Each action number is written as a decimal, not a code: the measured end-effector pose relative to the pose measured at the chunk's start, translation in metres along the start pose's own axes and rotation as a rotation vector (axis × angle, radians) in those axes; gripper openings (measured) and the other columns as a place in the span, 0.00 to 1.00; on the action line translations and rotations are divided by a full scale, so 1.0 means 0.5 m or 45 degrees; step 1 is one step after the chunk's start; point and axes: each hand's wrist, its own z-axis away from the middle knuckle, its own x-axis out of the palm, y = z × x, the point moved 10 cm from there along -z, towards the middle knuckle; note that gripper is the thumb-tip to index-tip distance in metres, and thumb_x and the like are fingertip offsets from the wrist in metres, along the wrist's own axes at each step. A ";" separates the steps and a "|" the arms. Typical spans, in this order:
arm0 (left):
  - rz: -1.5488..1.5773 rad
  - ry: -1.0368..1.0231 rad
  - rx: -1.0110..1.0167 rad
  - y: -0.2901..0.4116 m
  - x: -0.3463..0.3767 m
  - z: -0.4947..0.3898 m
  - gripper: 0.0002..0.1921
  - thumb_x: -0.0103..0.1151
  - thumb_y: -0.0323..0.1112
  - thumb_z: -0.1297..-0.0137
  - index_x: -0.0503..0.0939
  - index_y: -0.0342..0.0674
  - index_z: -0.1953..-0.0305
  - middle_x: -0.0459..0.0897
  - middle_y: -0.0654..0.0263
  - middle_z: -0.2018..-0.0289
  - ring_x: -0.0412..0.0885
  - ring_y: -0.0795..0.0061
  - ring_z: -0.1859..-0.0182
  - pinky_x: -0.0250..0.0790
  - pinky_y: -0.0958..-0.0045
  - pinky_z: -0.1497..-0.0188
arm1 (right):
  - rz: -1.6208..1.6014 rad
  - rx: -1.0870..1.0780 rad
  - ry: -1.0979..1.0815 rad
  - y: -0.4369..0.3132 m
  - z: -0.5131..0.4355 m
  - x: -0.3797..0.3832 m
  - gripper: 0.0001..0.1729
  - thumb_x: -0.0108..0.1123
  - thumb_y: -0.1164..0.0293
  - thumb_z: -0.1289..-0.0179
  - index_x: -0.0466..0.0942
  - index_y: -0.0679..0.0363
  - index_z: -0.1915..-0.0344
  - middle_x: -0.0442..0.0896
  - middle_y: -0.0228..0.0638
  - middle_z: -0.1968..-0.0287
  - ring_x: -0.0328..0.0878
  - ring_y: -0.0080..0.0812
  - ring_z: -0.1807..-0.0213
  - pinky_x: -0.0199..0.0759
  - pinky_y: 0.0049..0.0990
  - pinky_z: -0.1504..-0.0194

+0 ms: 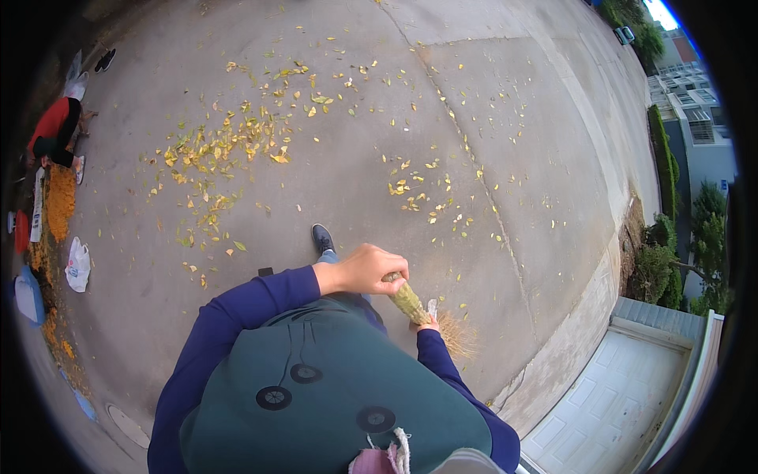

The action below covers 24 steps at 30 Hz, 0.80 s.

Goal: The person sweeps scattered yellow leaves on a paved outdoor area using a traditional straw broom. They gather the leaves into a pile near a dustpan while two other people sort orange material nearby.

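Note:
My left hand is closed around the upper end of a bundled-straw broom handle, in front of my waist. Lower down the same handle, my right hand grips it, partly hidden by my sleeve and the handle. The broom's bristles fan out beyond my right hand, over the concrete. Fallen yellow and green leaves lie ahead, in a dense patch to the left and a looser cluster nearer the middle.
At the far left, a person bends over an orange heap. A white plastic bag and a blue container stand nearby. A long crack crosses the concrete. A white panelled door and shrubs border the right.

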 end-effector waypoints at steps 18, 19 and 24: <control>-1.196 1.578 -0.827 0.253 -0.275 0.469 0.10 0.51 0.35 0.38 0.79 0.36 0.68 0.87 0.58 0.67 0.84 0.65 0.71 0.75 0.72 0.68 | 1.179 0.802 -0.941 0.837 0.349 1.037 0.09 0.52 0.69 0.38 0.67 0.56 0.74 0.71 0.32 0.77 0.72 0.33 0.72 0.76 0.33 0.59; -1.236 1.688 -0.853 0.278 -0.241 0.508 0.11 0.51 0.36 0.36 0.79 0.35 0.68 0.87 0.57 0.67 0.84 0.65 0.71 0.75 0.71 0.68 | 1.238 0.799 -0.993 0.875 0.384 1.027 0.07 0.51 0.70 0.39 0.66 0.58 0.73 0.71 0.36 0.78 0.72 0.35 0.74 0.76 0.35 0.59; -1.158 2.513 -1.064 0.429 -0.005 0.803 0.18 0.47 0.43 0.30 0.77 0.33 0.67 0.85 0.53 0.64 0.82 0.64 0.60 0.73 0.68 0.55 | 1.562 0.733 -0.930 1.004 0.522 0.767 0.06 0.49 0.70 0.38 0.65 0.59 0.70 0.71 0.38 0.75 0.72 0.38 0.73 0.75 0.41 0.62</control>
